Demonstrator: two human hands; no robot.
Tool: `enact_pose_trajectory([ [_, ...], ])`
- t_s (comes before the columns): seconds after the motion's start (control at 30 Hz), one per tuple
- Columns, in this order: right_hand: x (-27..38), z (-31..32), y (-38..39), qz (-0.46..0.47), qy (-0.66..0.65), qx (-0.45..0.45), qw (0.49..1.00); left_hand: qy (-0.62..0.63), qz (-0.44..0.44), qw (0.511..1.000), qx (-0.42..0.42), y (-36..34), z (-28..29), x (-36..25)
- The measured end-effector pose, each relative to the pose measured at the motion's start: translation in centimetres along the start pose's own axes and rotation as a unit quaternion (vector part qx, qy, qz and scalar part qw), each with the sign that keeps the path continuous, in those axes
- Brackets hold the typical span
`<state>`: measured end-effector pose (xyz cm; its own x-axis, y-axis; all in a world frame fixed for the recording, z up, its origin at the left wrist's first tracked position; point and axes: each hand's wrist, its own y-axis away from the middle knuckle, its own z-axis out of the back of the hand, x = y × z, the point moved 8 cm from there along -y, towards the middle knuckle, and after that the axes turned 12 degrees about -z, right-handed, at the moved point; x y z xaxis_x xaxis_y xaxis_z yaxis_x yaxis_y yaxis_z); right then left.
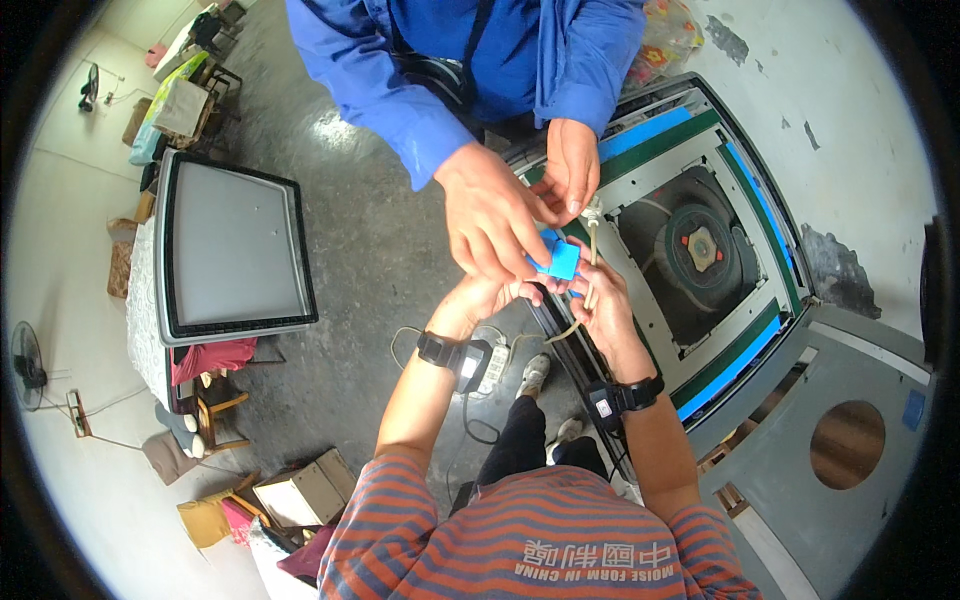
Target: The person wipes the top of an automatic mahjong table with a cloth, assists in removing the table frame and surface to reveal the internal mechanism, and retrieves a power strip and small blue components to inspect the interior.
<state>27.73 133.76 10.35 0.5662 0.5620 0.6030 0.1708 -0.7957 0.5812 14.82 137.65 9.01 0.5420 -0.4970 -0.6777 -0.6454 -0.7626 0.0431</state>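
My left hand [488,297] is at the middle, its fingers curled and partly hidden under a co-worker's hand [495,220]. My right hand [608,305] is beside it, closed, with a pale cable [592,285] running through it. Between our hands is a small bright blue piece [563,261], flat and square-edged. The co-worker's fingers touch its left side; what my left fingers grip is hidden. At the cable's upper end, a whitish plug-like part [592,210] lies close to the co-worker's other hand [570,170]. Both my wrists wear black straps.
An open machine cabinet with a green-and-white frame [690,330] and a round drum-like part [700,248] stands at the right. A grey panel with a round hole [770,460] is below it. A white power strip [490,370] lies on the floor. A framed grey lid [235,250] stands left.
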Motion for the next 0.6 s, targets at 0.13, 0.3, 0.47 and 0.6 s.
enact_pose_trajectory([
  [0.13,0.4,0.1,-0.4,0.021,0.023,0.01,0.999,0.016,-0.066,0.995,0.071,0.1,0.1,-0.5],
  [0.3,0.5,0.7,-0.6,0.031,0.03,-0.015,0.999,0.035,-0.054,0.996,0.064,-0.1,0.5,-1.1],
  [0.47,1.0,0.6,-0.7,0.045,0.018,-0.006,0.999,0.096,-0.049,0.994,0.028,-0.2,1.8,-0.5],
  [0.6,1.0,0.7,-0.9,0.048,0.009,-0.012,0.999,0.132,-0.046,0.99,0.035,-0.5,3.0,0.3],
])
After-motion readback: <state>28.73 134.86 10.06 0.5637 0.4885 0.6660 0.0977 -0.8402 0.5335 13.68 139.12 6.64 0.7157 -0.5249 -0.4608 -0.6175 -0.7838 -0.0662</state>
